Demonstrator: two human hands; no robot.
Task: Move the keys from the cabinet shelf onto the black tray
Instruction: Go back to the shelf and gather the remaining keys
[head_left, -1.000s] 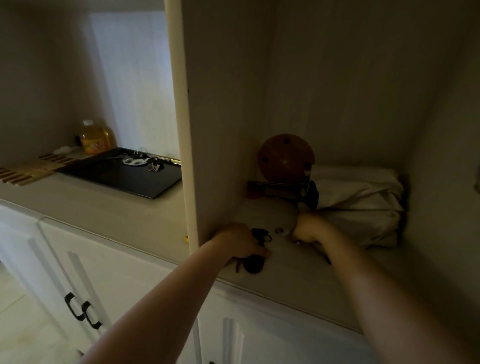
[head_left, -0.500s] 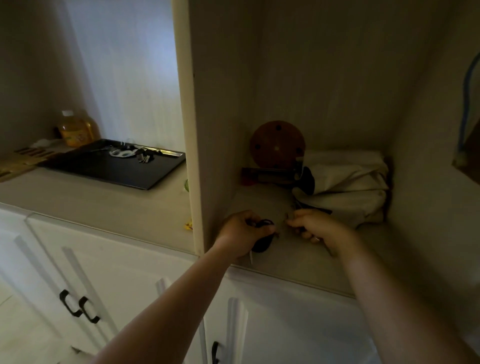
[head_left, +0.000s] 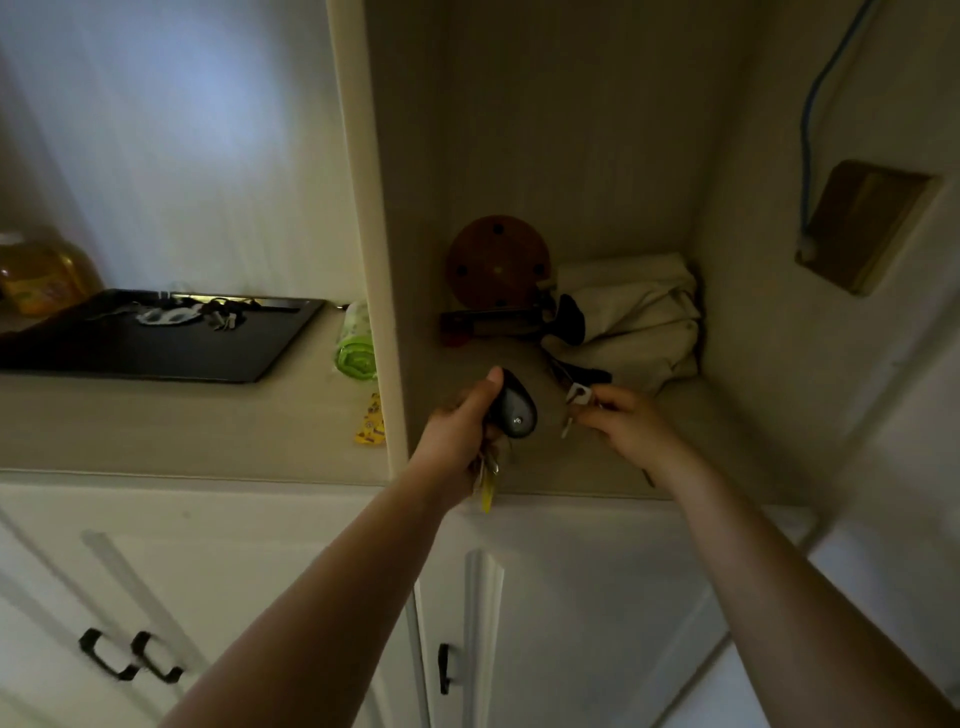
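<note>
My left hand is closed around a bunch of keys with a dark oval fob, held just above the cabinet shelf; small keys and a yellow tag hang below the fist. My right hand pinches a second small key with a white tag a little to the right, also lifted off the shelf. The black tray lies on the counter to the left, beyond the cabinet's upright panel, and holds other keys near its back edge.
At the back of the shelf are a round wooden disc, a beige cloth bag and a dark tool. A green roll and a yellow packet lie by the panel. A yellow bottle stands behind the tray.
Both hands have lifted off the shelf with keys in them: the left raised the fob bunch, the right picked up the white-tagged key. The camera has tilted upward and closer.
</note>
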